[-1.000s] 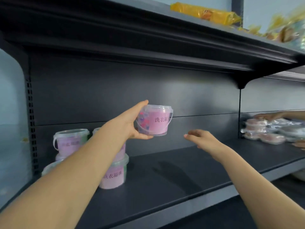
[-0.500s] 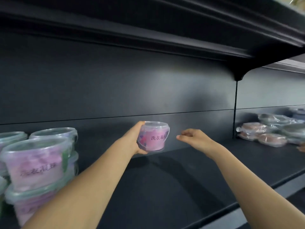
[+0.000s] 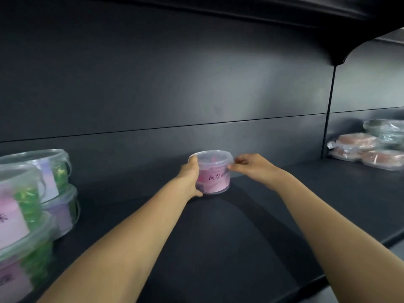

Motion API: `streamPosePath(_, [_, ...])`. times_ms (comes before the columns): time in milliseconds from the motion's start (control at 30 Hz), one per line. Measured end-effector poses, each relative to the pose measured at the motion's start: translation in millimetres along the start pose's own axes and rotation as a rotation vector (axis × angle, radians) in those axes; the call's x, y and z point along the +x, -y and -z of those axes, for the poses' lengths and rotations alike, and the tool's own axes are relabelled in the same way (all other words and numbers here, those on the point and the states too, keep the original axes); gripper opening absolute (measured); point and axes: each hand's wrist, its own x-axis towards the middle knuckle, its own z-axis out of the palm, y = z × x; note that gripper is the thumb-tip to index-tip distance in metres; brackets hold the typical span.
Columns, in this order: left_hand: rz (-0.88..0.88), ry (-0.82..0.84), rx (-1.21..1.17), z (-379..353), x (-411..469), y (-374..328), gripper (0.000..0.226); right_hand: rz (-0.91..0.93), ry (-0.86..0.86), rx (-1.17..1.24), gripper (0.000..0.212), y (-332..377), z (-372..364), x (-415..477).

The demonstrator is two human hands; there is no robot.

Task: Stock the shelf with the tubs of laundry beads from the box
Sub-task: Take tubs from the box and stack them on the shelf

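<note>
A clear tub of laundry beads (image 3: 215, 173) with a pink label stands far back on the black shelf (image 3: 251, 237), near the back panel. My left hand (image 3: 189, 178) grips the tub's left side, thumb at its base. My right hand (image 3: 249, 166) pinches the tub's rim on the right with its fingertips. Several more tubs (image 3: 32, 206) are stacked in twos at the shelf's left end, some with green beads. The box is out of view.
Clear-wrapped packs of reddish goods (image 3: 367, 147) lie in the neighbouring bay at the right, past a vertical divider (image 3: 328, 114). The upper shelf (image 3: 284, 9) overhangs close above. Bare shelf surface stretches between the stacked tubs and the held tub.
The tub has come down from mid-air onto the shelf, far back. My right hand closed in and took the rim. The view moved closer and lower into the shelf.
</note>
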Motion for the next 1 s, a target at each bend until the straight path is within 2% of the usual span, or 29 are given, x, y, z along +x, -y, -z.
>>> streamPosePath(167, [-0.073, 0.035, 0.098, -16, 8, 2, 0.058, -0.004, -0.013, 0.000, 0.032, -12, 5, 10])
streamPosePath(433, [-0.106, 0.040, 0.253, -8, 25, 18, 0.060, -0.067, 0.102, -0.035, 0.033, -43, -12, 20])
streamPosePath(667, [-0.151, -0.067, 0.245, -2, 36, 16, 0.047, -0.039, 0.147, -0.066, 0.036, -39, -15, 27])
streamPosePath(833, [-0.144, -0.190, 0.246, 33, 39, 17, 0.038, 0.020, 0.238, -0.137, 0.037, -15, -35, 26])
streamPosePath(1000, [-0.124, -0.163, 0.211, 53, 38, 19, 0.038, 0.026, 0.211, -0.137, 0.039, -3, -45, 27])
